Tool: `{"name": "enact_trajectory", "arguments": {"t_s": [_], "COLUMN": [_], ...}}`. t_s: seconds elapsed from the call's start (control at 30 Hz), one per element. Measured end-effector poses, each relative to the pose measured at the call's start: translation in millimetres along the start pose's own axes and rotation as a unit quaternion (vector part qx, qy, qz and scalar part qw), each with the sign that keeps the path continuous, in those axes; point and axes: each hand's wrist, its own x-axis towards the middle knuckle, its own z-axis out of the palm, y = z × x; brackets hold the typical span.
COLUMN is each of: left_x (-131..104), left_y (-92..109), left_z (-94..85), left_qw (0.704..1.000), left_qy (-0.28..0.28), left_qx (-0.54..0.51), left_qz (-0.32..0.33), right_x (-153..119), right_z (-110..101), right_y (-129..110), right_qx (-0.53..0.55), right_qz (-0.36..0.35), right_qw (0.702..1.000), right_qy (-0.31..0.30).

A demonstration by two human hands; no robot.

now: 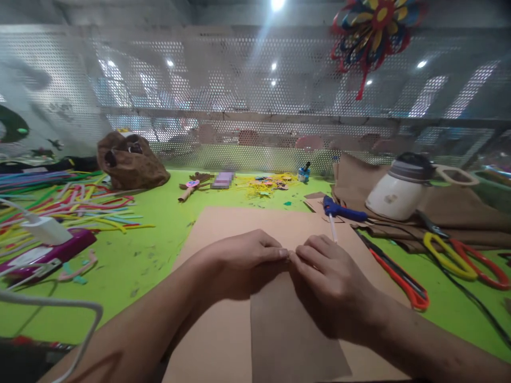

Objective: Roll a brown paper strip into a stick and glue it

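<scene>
A dark brown sheet of paper (293,335) lies on a larger light tan board (211,340) in front of me. My left hand (253,252) reaches in over the board, its thumb and fingers closed at the sheet's far end. There my right hand (329,268) meets it, fingers curled and pinching the same end. The two sets of fingertips almost touch, and they hide the edge between them. Just beyond my right hand lies a blue glue gun (345,211) with a white glue stick. An orange-red utility knife (399,279) rests at the board's right side.
Scissors (451,258), folded brown material (447,207) and a white jar (399,189) are on the right. Pipe cleaners (104,207), a purple power strip (51,252) and a white cable (51,301) occupy the left. A brown bag (131,162) and yellow scraps (267,183) sit farther back.
</scene>
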Motion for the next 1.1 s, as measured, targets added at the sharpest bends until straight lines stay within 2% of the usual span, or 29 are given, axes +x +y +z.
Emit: {"name": "enact_trajectory", "arguments": {"t_s": [0.1, 0.2, 0.27, 0.37, 0.43, 0.5, 0.6, 0.7, 0.77, 0.83, 0.87, 0.9, 0.97, 1.03, 1.1], "left_x": [2.7, 6.4, 8.4, 9.8, 8.7, 5.9, 0.4, -3.1, -4.1, -4.9, -5.6, -6.5, -9.1, -11.7, -13.4], "left_y": [-5.6, -8.3, -9.0, -8.7, -7.0, -3.3, 4.0, 8.1, 8.6, 9.1, 10.1, 11.7, 16.2, 21.2, 24.7], "left_z": [6.4, 8.1, 7.0, 5.9, 7.5, 11.2, 17.8, 22.4, 24.8, 27.4, 28.8, 30.3, 32.9, 34.4, 34.6], "left_qw": [0.99, 0.976, 0.973, 0.975, 0.976, 0.972, 0.976, 0.989, 0.992, 0.99, 0.988, 0.983, 0.965, 0.947, 0.939], "left_qy": [0.011, -0.001, -0.005, 0.026, 0.043, 0.049, 0.05, 0.082, 0.112, 0.136, 0.144, 0.152, 0.179, 0.197, 0.188], "left_qx": [-0.138, -0.215, -0.23, -0.218, -0.214, -0.228, -0.213, -0.121, -0.053, 0.011, 0.048, 0.089, 0.173, 0.232, 0.26], "left_qz": [-0.013, -0.021, -0.028, -0.035, -0.027, -0.002, 0.021, 0.028, 0.034, 0.035, 0.038, 0.045, 0.076, 0.107, 0.126], "right_x": [-1.7, -5.3, -7.1, -7.6, -6.5, -5.0, -3.4, -3.2, -3.4, -3.4, -3.3, -3.2, -3.0, -3.1, -3.6], "right_z": [0.1, 0.5, 1.7, 3.3, 2.0, -2.0, -9.7, -12.3, -10.7, -8.4, -7.6, -7.1, -7.6, -10.5, -15.5], "right_y": [0.4, 1.6, 2.0, 1.3, 0.9, 2.6, 10.6, 19.1, 20.3, 17.9, 16.3, 15.0, 14.3, 16.6, 21.1], "right_qx": [-0.012, -0.014, -0.012, 0.01, 0.057, 0.13, 0.257, 0.387, 0.511, 0.602, 0.615, 0.613, 0.592, 0.551, 0.494], "right_qz": [0.008, 0.014, 0.016, 0.031, 0.068, 0.144, 0.31, 0.409, 0.455, 0.496, 0.508, 0.515, 0.505, 0.483, 0.449], "right_qw": [1.0, 1.0, 1.0, 0.999, 0.996, 0.98, 0.91, 0.824, 0.728, 0.625, 0.602, 0.598, 0.627, 0.678, 0.742], "right_qy": [0.003, 0.011, 0.016, 0.016, 0.018, 0.047, 0.098, 0.064, 0.032, 0.025, 0.031, 0.039, 0.049, 0.067, 0.063]}}
